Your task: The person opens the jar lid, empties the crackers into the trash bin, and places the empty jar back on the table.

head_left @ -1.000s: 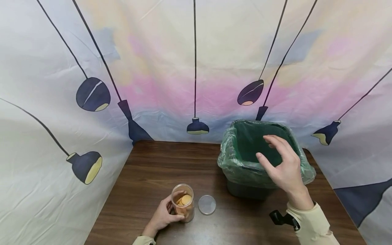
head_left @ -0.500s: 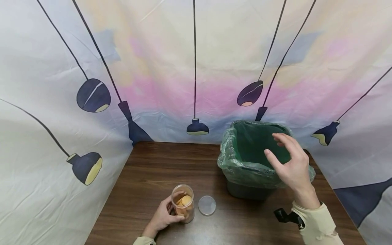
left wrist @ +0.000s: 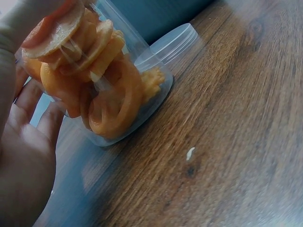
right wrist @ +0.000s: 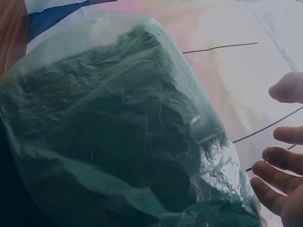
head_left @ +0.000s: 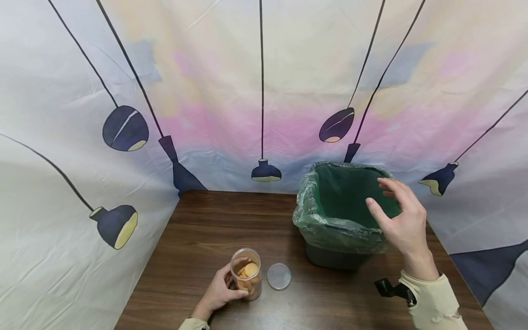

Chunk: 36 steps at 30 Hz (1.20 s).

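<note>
Hands apart: one on the jar, one over the bin

Left hand (head_left: 216,291) is wrapped round a clear plastic jar (head_left: 246,273) near the front edge of the wooden table (head_left: 198,238), fingers curled on its wall. The jar stands upright and open, holding a stack of orange ring-shaped snacks (left wrist: 102,90); too many overlap to count. Its one lid (head_left: 278,276) lies flat on the table just right of it, apart from the jar.

Right hand (head_left: 402,222) hovers over the near right rim of the bin (head_left: 330,256), fingers spread and loosely bent, holding nothing. The bin stands at the far right of the table and carries a green bag liner (right wrist: 118,132); nothing shows inside it.

Count: one jar, one lid, one bin, one liner, two hands.

Risks, as I judge them: the open jar is steadied from one side only, so a nudge could tip it and spill snacks. The loose lid could be brushed off the table by a sleeve. The liner's slack rim could catch the fingers (right wrist: 279,158) and pull out of place.
</note>
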Each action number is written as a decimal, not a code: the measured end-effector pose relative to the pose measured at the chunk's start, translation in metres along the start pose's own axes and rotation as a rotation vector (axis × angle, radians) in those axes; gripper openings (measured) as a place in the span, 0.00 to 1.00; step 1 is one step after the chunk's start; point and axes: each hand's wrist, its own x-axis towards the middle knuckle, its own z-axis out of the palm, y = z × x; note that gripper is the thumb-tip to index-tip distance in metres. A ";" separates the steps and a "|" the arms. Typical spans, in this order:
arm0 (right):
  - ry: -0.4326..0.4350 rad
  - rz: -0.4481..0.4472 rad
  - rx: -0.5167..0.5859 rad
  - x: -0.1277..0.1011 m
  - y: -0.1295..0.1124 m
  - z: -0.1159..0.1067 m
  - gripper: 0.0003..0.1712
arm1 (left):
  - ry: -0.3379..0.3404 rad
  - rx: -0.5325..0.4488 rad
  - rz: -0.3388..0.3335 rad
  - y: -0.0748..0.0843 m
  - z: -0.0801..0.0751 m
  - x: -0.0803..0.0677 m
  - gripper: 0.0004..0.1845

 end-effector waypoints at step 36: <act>0.045 0.062 -0.054 0.001 0.021 -0.017 0.28 | -0.005 -0.003 -0.017 0.001 0.000 0.002 0.42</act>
